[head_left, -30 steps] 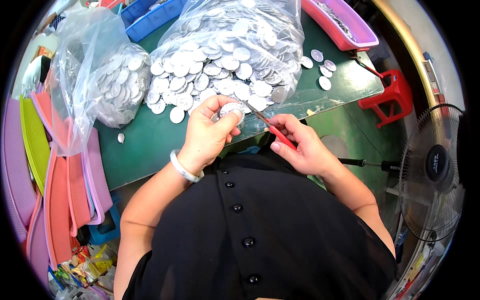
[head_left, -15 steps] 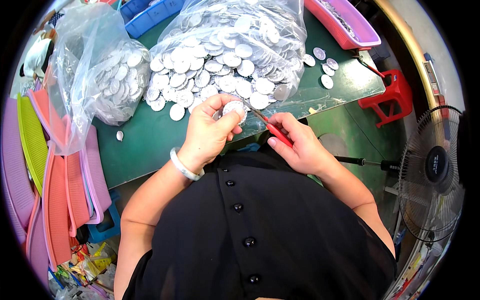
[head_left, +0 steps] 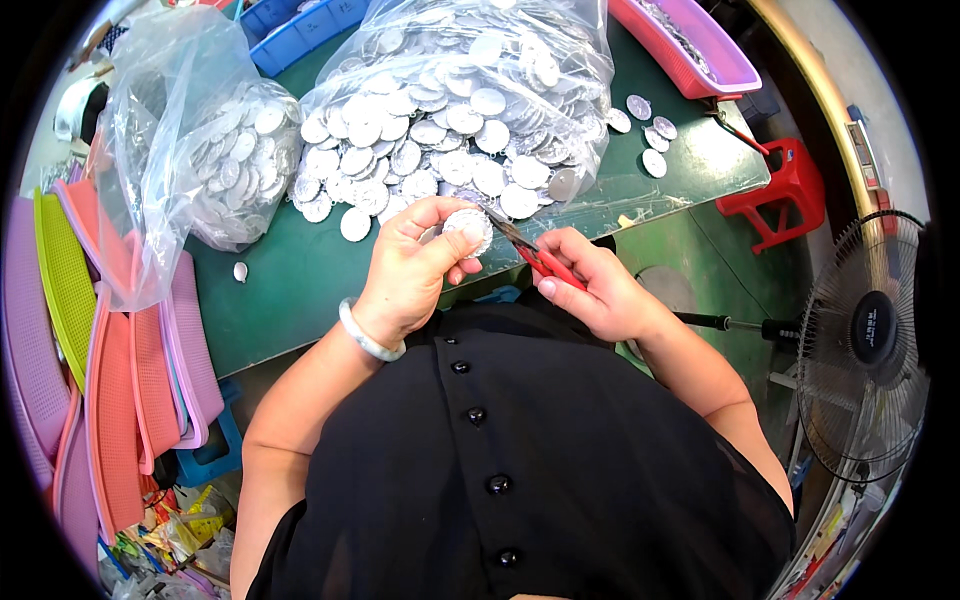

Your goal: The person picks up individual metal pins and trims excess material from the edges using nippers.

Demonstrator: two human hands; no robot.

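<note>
Between the thumb and fingers of my left hand (head_left: 412,255) is a round silvery metal disc (head_left: 468,232), its face turned up. My right hand (head_left: 592,283) is closed round the red handles of a pair of pliers (head_left: 545,264). The dark jaws point up and left, close to the disc's upper right edge; whether they touch it I cannot tell. Just beyond my hands, many similar discs (head_left: 405,158) spill from a large clear plastic bag (head_left: 560,60) onto the green table (head_left: 290,310).
Left of the pile stands another clear bag (head_left: 150,130) of discs. Several loose discs (head_left: 654,163) lie at right, near a pink basket (head_left: 690,50). Stacked coloured baskets (head_left: 110,400) flank the table's left side. A red stool (head_left: 785,195) and a fan (head_left: 872,330) stand at right.
The pliers have drawn slightly away from the disc's edge, and their handles look a little further apart. The disc has shifted slightly in my left hand.
</note>
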